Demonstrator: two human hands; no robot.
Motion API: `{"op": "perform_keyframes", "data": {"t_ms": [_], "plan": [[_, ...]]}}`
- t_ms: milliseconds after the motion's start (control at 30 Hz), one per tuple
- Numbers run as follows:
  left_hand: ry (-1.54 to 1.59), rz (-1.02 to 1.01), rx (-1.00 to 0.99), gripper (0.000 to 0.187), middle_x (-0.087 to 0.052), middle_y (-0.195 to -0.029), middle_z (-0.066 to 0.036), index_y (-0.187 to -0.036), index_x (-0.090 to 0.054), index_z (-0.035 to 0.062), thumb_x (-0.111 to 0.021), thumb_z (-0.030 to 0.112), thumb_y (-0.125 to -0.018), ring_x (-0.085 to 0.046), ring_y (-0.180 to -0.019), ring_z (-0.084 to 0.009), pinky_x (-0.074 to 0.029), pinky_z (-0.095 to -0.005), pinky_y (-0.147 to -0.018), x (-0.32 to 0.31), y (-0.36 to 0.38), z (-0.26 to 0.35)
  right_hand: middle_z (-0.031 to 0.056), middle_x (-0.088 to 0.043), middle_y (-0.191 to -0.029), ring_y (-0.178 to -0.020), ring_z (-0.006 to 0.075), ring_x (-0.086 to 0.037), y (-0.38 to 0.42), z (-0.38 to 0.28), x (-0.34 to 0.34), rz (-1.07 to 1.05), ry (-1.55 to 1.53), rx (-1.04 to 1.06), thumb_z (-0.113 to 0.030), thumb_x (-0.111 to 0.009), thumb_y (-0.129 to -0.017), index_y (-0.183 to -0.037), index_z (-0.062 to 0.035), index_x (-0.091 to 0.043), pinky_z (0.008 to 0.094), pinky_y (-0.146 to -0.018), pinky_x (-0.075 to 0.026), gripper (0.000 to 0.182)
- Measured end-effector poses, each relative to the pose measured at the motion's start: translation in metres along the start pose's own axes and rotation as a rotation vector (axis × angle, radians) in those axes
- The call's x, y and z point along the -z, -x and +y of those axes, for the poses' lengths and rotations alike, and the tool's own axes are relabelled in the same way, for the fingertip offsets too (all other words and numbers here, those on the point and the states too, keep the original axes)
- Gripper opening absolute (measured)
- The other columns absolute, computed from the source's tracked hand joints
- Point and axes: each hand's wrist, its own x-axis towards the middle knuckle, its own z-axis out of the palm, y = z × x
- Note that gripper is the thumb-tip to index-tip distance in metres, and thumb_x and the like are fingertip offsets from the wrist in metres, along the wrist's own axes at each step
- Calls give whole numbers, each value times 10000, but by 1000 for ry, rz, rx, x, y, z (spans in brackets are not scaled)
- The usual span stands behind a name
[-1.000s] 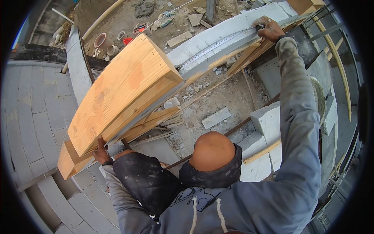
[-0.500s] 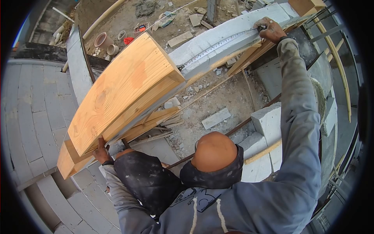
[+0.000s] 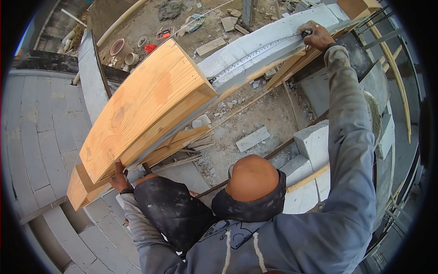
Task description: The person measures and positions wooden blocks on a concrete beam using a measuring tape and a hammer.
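My right hand [image 3: 316,35] is closed round a dark tape measure near the far end of a pale block wall top. From it the white tape blade [image 3: 258,53] stretches left along the wall top [image 3: 228,51], its end hooked at the edge of a large wooden beam [image 3: 146,109]. The beam lies slanted across the left part of the wall. Below its lower end, my left hand [image 3: 119,179] touches the underside, fingers pointing up beside a second timber piece [image 3: 81,185]. Part of that hand is hidden by the wood.
Below the wall, rubble and a loose block [image 3: 252,139] lie on the ground. White blocks [image 3: 312,146] stand right of my knees. Buckets [image 3: 121,49] sit beyond the wall. Grey planking [image 3: 41,132] spreads at the left, and a long pole [image 3: 396,77] leans at the right.
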Motion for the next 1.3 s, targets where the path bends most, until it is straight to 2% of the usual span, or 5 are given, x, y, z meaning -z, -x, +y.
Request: {"op": "perform_keyframes", "data": {"t_ms": [267,333,567,633,1300], "plan": [[10,20,49,517,-601,-975,-154,-1030,-531,-68,-770,282,-735,-586,-875,-219,-485,-349,-698,1,-1,0,148,-562,-1053,-1000,311,-530,-1,4,0,-7,12,22,-108,-597,-593,-984,-136,-657,348,-889,-428,396],[12,8,17,767,-596,-977,-188,-1103,-465,-115,-819,399,-659,-585,-857,-244,-476,-359,-694,1,-1,-2,150,-561,-1052,-1000,312,-529,-1,3,0,-17,-5,19,-107,-597,-592,-983,-137,-657,350,-888,-427,396],[5,11,17,766,-594,-978,-183,-1097,-462,-125,-819,395,-661,-578,-838,-235,-475,-346,-664,-1,1,1,146,-557,-1028,-992,312,-525,-1,1,0,-17,35,12,-103,-593,-593,-982,-146,-657,344,-895,-420,396],[-12,54,21,591,-597,-990,-181,-1049,-494,-99,-776,306,-723,-589,-879,-236,-490,-347,-711,-3,3,2,145,-557,-1026,-989,311,-525,-2,2,-1,-11,60,7,-101,-592,-594,-981,-144,-657,343,-894,-420,395],[-6,20,-23,407,-607,-859,-123,-899,-592,-68,-766,262,-737,-567,-742,-171,-437,-283,-580,-1,2,2,141,-554,-1022,-985,302,-529,-2,4,0,-20,17,43,-109,-589,-594,-987,-135,-653,335,-888,-427,399]]}}
